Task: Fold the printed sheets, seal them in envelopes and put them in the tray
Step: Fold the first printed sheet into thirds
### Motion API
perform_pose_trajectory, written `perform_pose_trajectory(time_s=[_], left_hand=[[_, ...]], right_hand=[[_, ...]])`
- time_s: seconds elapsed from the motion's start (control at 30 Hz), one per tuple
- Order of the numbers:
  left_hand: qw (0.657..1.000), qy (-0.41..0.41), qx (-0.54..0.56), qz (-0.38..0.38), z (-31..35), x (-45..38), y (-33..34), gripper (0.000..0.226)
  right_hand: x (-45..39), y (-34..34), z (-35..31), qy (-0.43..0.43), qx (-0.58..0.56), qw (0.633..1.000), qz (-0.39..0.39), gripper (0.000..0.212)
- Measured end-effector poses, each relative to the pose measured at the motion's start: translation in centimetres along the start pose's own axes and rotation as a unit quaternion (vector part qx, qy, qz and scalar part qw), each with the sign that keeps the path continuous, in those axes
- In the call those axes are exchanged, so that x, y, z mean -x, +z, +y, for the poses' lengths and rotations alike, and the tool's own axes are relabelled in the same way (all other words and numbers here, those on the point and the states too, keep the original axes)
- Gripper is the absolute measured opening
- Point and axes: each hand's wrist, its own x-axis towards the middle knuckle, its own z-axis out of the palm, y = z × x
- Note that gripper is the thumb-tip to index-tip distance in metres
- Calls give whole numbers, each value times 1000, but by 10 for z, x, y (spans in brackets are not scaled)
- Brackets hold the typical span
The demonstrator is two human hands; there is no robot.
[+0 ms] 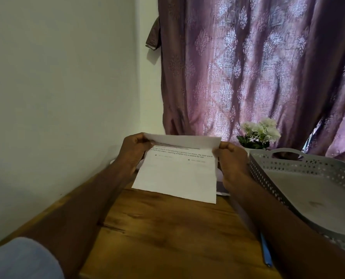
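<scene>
The printed sheet (177, 174) is held above the counter (167, 228), its folded top edge pinched between the left hand (136, 152) and right hand (231, 160), left of the tray (308, 178).

Bare forearms; pale blue sleeve (24, 260) on left.

At frame centre, a printed sheet (177, 174) is pinched at its folded top edge by the left hand (135, 150) and right hand (231, 158); a perforated grey tray (288, 164) is seen at lower right.
</scene>
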Motion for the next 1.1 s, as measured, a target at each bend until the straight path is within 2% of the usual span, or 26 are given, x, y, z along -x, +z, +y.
perform_pose_trajectory(time_s=[0.13, 0.23, 0.3, 0.4, 0.53, 0.67, 0.77, 0.9, 1.1], left_hand=[[999, -8, 16, 29, 3, 2, -2, 25], [999, -26, 25, 36, 5, 2, 4, 20], [997, -45, 46, 48, 6, 2, 3, 14], [992, -81, 90, 43, 5, 1, 2, 18], [991, -61, 115, 39, 0, -9, 0, 24], [995, -43, 73, 43, -6, -15, 1, 26], [996, -48, 46, 55, -9, -13, -1, 24], [995, -53, 38, 71, -10, -12, -1, 17], [997, -64, 43, 27, -8, -8, 1, 38]], right_hand=[[-3, 6, 4, -10, 5, 1000, 6, 28], [-2, 3, 5, -6, 1, 1000, 14, 31], [-1, 4, 5, 1, -7, 1000, 13, 25], [2, 6, -2, 23, -40, 999, 13, 7], [0, 2, -5, 56, -101, 993, 3, 20], [-1, 4, 1, 4, -54, 999, -3, 8], [0, 5, 4, -14, -21, 1000, 4, 24], [3, 5, 3, -21, -33, 999, 3, 27], [1, 1, 1, -31, -55, 997, 35, 28]])
